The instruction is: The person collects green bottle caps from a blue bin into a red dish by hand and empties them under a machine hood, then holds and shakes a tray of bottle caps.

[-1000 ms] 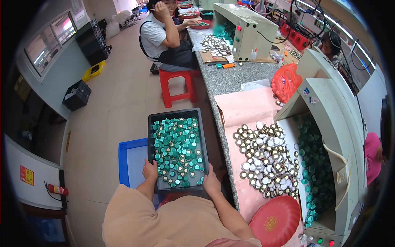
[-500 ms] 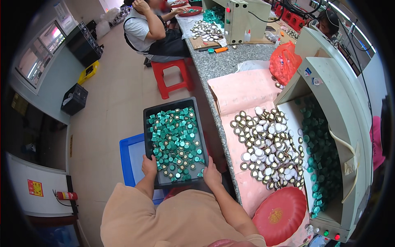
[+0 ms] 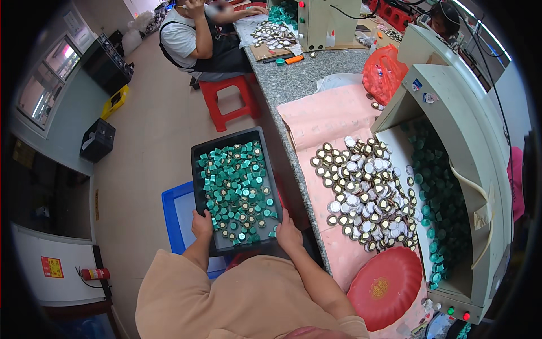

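Black tray [image 3: 271, 182] of green caps [image 3: 228, 183], grasped at its sides by the left hand [image 3: 202, 224] and right hand [image 3: 288, 232], beside a speckled surface [image 3: 296, 78] bearing round discs [image 3: 368, 192]; a blue bin [image 3: 173, 217] sits lower, partly hidden.

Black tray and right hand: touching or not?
Touching: the head view shows the right hand gripping the black tray by its right edge.

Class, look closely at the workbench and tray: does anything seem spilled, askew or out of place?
No spill shows around the black tray, held between the left hand and right hand. Slightly odd: a few stray discs lie by the red plastic bag, apart from the main disc heap.
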`<state>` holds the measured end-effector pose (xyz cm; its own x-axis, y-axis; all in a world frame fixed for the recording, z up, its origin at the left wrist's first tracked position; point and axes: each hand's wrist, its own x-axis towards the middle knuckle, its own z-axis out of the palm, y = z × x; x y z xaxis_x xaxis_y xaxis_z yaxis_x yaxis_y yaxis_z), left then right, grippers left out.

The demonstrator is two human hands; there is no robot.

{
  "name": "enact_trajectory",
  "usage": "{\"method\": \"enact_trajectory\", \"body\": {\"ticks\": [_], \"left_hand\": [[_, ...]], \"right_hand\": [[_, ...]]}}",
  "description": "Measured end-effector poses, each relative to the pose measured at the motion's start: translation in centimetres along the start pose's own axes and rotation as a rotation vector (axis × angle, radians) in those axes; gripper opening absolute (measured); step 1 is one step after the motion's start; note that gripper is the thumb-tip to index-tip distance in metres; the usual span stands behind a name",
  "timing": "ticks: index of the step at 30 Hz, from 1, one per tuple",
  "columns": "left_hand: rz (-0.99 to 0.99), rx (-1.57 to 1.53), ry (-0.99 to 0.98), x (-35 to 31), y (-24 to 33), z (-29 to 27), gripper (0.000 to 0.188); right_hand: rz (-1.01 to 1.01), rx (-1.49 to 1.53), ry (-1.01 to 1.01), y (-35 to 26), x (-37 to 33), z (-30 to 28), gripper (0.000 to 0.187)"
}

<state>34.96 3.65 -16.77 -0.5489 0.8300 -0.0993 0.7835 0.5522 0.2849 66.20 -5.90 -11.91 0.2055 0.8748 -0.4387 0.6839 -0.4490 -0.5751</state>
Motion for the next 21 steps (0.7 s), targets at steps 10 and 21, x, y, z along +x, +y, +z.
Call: {"method": "enact_trajectory", "body": {"ticks": [10, 21], "left_hand": [[0.011, 0.003, 0.013, 0.3, -0.23, 0.14, 0.043], [0.019, -0.008, 0.013, -0.05, -0.33, 0.03, 0.043]], "right_hand": [[-0.029, 0.023, 0.016, 0.01, -0.15, 0.0, 0.065], [-0.034, 0.012, 0.009, 0.45, -0.23, 0.21, 0.065]]}}
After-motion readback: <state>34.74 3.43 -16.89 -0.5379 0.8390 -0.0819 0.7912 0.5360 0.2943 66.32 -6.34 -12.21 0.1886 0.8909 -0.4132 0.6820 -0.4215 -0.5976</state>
